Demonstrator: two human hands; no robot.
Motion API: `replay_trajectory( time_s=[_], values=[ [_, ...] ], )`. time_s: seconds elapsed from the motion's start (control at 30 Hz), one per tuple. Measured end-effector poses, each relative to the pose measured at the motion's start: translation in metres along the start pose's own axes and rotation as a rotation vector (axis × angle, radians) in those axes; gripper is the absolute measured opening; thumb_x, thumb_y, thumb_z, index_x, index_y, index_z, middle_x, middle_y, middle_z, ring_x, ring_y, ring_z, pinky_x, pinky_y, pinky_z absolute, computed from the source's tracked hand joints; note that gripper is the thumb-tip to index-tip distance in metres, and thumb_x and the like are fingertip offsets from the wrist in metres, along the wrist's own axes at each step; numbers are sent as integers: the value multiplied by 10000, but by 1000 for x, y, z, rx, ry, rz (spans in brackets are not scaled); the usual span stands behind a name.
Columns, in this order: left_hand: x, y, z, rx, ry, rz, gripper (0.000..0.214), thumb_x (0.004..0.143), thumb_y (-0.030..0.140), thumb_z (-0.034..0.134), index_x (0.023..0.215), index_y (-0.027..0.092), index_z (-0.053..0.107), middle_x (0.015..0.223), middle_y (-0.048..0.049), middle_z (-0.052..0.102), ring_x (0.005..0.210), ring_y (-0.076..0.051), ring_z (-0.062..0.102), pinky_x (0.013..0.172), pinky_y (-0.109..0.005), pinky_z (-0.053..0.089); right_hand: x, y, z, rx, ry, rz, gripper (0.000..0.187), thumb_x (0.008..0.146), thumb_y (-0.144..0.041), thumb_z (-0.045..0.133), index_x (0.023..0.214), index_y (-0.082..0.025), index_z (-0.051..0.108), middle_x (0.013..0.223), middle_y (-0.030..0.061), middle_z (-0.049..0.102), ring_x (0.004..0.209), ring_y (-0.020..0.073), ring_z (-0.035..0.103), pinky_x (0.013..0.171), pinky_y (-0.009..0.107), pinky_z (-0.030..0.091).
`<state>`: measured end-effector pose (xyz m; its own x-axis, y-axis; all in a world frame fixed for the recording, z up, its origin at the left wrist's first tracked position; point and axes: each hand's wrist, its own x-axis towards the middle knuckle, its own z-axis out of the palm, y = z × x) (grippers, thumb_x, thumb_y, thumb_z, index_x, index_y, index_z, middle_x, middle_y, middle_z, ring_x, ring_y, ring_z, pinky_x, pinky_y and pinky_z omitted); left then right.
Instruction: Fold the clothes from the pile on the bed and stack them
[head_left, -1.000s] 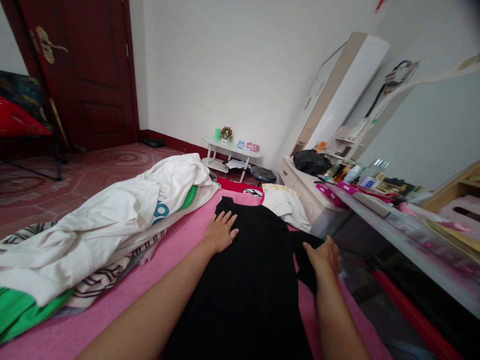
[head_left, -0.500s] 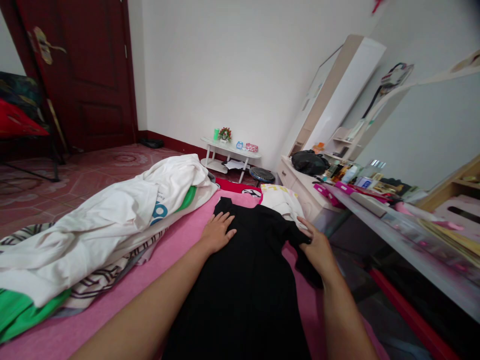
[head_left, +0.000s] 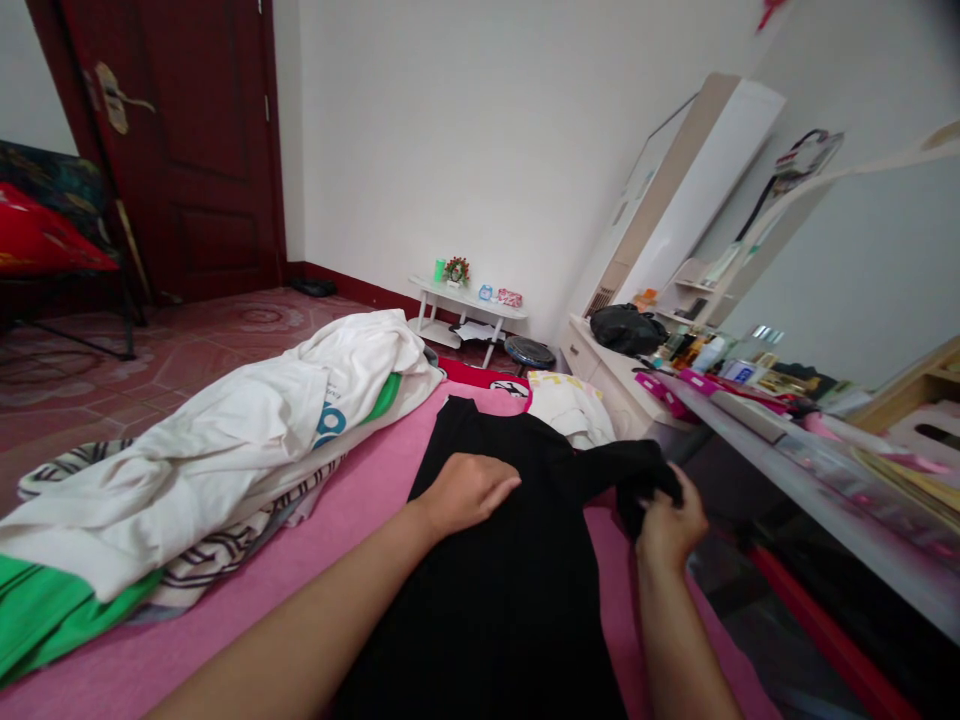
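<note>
A black garment (head_left: 495, 590) lies spread lengthwise on a pink bed cover (head_left: 352, 510). My left hand (head_left: 469, 490) rests flat on the garment's upper middle, fingers together and pointing right. My right hand (head_left: 670, 527) is closed around the garment's right sleeve (head_left: 637, 470), which it holds lifted a little off the bed at the right edge.
A heap of white, green and striped clothes (head_left: 217, 440) covers the bed's left side. A white folded top (head_left: 570, 405) lies at the far end. A cluttered glass-topped desk (head_left: 757, 410) runs along the right. A small white table (head_left: 469, 305) and dark red door (head_left: 187, 140) stand beyond.
My left hand slid from the garment's left edge toward its middle. My right hand went from lying on the sleeve to gripping it and raising it at the right.
</note>
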<state>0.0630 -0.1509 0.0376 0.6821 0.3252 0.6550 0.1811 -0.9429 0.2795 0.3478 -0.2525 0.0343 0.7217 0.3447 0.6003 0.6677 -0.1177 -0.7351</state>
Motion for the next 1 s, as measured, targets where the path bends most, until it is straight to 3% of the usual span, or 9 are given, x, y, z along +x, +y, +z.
replay_trajectory(
  time_s=[0.07,0.17,0.23,0.33,0.47,0.53,0.6,0.7,1.0],
  values=[
    [5,26,1,5,-22,209,309,963,319,371,945,188,651,760,-15,681,692,-135,632,649,-247,445,-8,-54,3,119,14,-145,590,845,-351,422,1410,-196,354,1408,90,441,1237,240,479,961,399,456],
    [12,61,-2,-30,67,454,311,945,354,411,883,176,658,634,1,634,575,-126,588,568,-260,415,-30,-125,9,199,-458,-454,463,857,-304,479,1316,-257,507,1328,41,539,1233,210,485,1053,406,377],
    [16,75,-8,-61,137,508,326,939,351,414,831,168,661,617,-2,626,563,-125,578,565,-265,416,-43,-146,15,221,-642,-559,313,868,-284,481,1123,-260,659,1185,34,642,1122,200,574,1014,394,422],
    [19,71,-17,-31,189,372,342,938,311,384,799,164,660,668,-26,649,622,-138,598,616,-275,441,-53,-134,28,238,-606,-508,254,869,-285,479,955,-226,710,1020,55,700,964,198,640,891,373,502],
    [13,25,-13,119,118,-93,329,904,383,452,1129,200,607,1111,-93,640,1044,-229,575,917,-385,425,-57,-82,48,-16,-524,-442,337,854,-358,503,1104,-191,655,1201,105,618,1132,245,550,983,433,421],
    [2,-4,-2,194,-7,-322,607,815,551,538,1321,221,475,1387,-134,455,1285,-323,383,1056,-511,276,-63,-60,57,-215,-630,-439,497,837,-418,530,1276,-186,545,1396,121,457,1300,282,389,1058,481,318],
    [-10,-29,11,222,-169,-483,802,739,695,523,1385,233,406,1474,-142,337,1360,-370,246,1086,-571,166,-71,-45,64,-359,-780,-404,606,848,-477,502,1384,-207,421,1503,108,288,1387,299,225,1081,518,250],
    [-23,-50,24,217,-283,-549,830,741,759,435,1413,275,365,1504,-104,295,1389,-348,190,1106,-552,110,-78,-35,69,-444,-895,-350,614,883,-523,415,1429,-252,338,1547,73,161,1416,291,113,1086,528,219],
    [-24,-53,27,249,-258,-570,640,820,573,490,1403,343,359,1504,-38,308,1390,-282,216,1115,-496,147,-79,-38,61,-420,-961,-293,618,892,-519,383,1448,-268,286,1560,62,92,1425,265,55,1114,508,154]
  ],
)
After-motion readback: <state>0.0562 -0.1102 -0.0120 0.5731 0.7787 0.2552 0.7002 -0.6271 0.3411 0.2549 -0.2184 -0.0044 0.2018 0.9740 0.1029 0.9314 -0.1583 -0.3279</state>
